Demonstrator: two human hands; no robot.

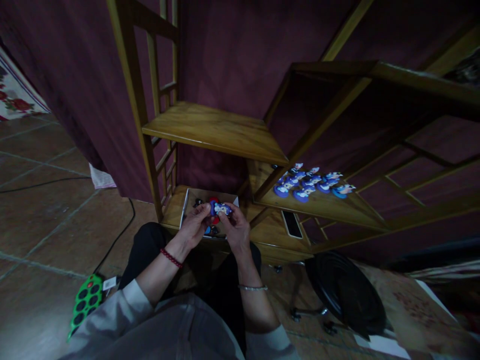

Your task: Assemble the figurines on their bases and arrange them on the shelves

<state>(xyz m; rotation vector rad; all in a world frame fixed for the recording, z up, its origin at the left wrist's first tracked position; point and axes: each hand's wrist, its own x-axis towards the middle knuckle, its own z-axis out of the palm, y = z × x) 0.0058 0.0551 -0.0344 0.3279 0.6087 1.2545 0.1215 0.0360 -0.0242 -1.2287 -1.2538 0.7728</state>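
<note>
In the head view, we see the left hand (194, 224) and right hand (238, 231), their fingers pinching a small purple-and-white figurine (220, 208) between them. Below the fingers we find an open box (235, 201) with red and blue pieces (207, 230); right of them, similar figurines (304, 192) crowd a wooden shelf (345, 210).

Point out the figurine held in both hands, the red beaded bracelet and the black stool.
Held figurine (220, 209): head view, its middle.
Red beaded bracelet (171, 258): head view, its beads.
Black stool (347, 292): head view, seat top.
</note>
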